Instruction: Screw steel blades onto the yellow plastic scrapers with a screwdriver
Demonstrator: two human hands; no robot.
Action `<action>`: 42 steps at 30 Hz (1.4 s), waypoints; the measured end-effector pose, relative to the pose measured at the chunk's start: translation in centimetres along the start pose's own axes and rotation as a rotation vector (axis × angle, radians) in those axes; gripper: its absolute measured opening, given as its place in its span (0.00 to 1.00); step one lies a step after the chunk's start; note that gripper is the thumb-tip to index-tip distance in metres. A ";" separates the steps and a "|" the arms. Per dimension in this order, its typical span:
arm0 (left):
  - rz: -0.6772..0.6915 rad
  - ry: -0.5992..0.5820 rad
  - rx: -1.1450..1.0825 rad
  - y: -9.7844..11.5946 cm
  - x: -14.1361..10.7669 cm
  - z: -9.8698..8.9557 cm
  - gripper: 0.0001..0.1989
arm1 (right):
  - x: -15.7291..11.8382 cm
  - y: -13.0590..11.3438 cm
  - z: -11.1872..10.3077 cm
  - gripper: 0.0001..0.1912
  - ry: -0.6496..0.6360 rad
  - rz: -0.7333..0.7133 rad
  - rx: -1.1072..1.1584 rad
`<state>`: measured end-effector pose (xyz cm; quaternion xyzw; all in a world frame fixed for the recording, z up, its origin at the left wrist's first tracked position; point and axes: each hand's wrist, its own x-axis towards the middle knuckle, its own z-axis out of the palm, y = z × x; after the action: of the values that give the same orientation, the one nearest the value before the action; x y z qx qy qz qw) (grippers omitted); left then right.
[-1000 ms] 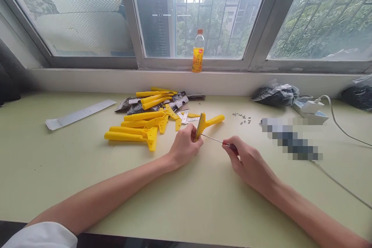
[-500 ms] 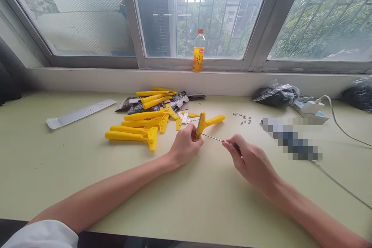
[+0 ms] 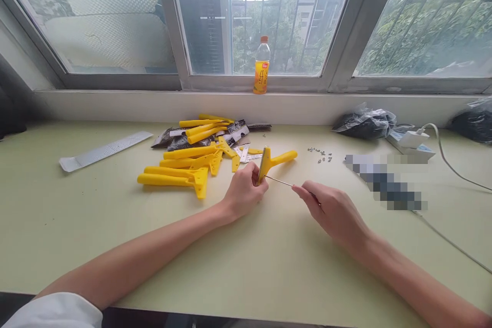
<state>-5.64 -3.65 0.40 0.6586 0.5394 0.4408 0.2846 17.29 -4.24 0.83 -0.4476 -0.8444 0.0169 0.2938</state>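
Note:
My left hand [image 3: 245,192] is closed on the head of a yellow scraper [image 3: 273,160], whose handle points up and to the right. Between thumb and fingers, my right hand [image 3: 326,205] grips a screwdriver [image 3: 280,181]; its thin shaft reaches left and its tip meets the lower part of the scraper head. The screwdriver's handle is mostly hidden inside my right hand. Several yellow scraper handles [image 3: 169,179] lie in a pile left of my left hand. Small screws [image 3: 321,154] are scattered on the table beyond my right hand.
A drink bottle [image 3: 261,69] stands on the sill. Dark packets [image 3: 165,138] lie among the pile, and a long white tray [image 3: 105,151] is at the left. At the right are a bagged dark bundle [image 3: 365,124], a power strip [image 3: 411,144], cables and a blurred object [image 3: 386,184].
The fingers of my right hand have shifted slightly around the screwdriver. My left hand and the scraper keep nearly the same place; the whole view has moved a little.

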 end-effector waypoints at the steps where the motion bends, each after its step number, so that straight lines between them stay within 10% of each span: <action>1: -0.001 0.002 -0.002 0.0 0.0 0.0 0.08 | 0.0 -0.2 0.0 0.20 -0.005 0.017 0.013; 42: 0.018 -0.005 0.030 0.1 0.0 0.1 0.10 | -0.5 0.0 0.7 0.13 -0.050 0.012 0.078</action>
<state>-5.54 -3.65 0.47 0.6689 0.5392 0.4335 0.2719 17.13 -4.49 0.00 -0.4403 -0.8475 0.0631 0.2896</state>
